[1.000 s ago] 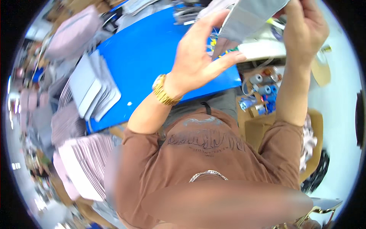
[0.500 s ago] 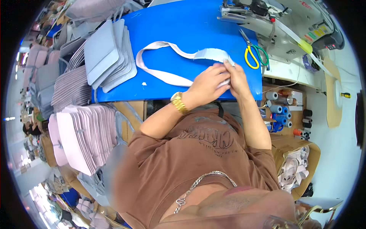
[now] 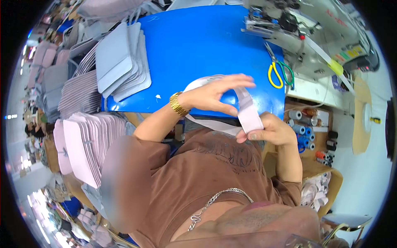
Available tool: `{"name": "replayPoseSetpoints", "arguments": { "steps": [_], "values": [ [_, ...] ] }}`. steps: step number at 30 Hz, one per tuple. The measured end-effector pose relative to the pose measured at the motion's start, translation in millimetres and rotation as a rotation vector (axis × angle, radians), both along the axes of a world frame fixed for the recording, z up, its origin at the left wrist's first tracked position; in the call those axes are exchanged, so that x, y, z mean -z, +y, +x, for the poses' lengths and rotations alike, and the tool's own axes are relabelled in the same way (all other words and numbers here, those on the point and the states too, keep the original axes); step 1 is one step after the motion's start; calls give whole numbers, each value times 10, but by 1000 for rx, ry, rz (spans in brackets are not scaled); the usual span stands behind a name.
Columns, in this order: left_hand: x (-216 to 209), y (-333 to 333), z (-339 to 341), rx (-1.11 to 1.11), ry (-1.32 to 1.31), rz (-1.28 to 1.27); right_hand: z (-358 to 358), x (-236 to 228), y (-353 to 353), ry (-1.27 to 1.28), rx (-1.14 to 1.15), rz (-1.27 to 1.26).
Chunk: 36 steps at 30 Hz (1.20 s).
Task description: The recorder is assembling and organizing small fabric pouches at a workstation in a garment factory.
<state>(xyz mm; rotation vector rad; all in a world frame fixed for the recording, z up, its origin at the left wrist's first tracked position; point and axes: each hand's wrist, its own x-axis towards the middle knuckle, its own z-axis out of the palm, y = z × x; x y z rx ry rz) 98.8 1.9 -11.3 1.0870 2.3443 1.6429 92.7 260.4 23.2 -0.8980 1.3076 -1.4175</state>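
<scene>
A long pale lilac fabric strap [image 3: 249, 112] loops from the blue table [image 3: 198, 45] toward my chest. My right hand [image 3: 271, 130] pinches the strap's near end between thumb and fingers. My left hand [image 3: 217, 94], with a gold watch at the wrist, hovers over the strap with fingers spread, its fingertips brushing the upper part of the loop. The rest of the strap runs under my left forearm and across my brown shirt.
A stack of grey-lilac fabric panels [image 3: 120, 62] lies at the table's left. Yellow and green scissors [image 3: 279, 72] rest by the sewing machine [image 3: 314, 29] at the right. Thread spools [image 3: 308, 128] sit in a box lower right. Piles of pink pieces [image 3: 89, 142] stand left.
The strap lay flat on the table with both hands together on it; now the hands have drawn apart, the right pulling the end toward my chest, the left opening above it.
</scene>
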Motion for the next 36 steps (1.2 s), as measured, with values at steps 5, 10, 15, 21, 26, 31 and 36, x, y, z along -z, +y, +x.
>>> {"name": "replayPoseSetpoints", "arguments": {
  "steps": [5,10,15,21,26,31,36],
  "values": [
    [-21,178,-101,255,-621,216,-136,-61,-7,-43,6,-257],
    [-306,-224,-181,128,-807,34,-125,26,505,-341,542,-151],
    [-186,-881,-595,-104,-661,-119,-306,119,744,-251,679,-130],
    [-362,-1230,-1268,-757,71,-28,-785,29,592,48,698,142],
    [227,-1082,-855,-1007,487,-17,-758,568,-27,223,626,303],
    [527,-1465,164,-1394,372,-161,-739,1219,-152,263,588,435],
    [577,-2141,787,-1593,563,-590,-743,1103,-252,189,576,458]
  ]
}}
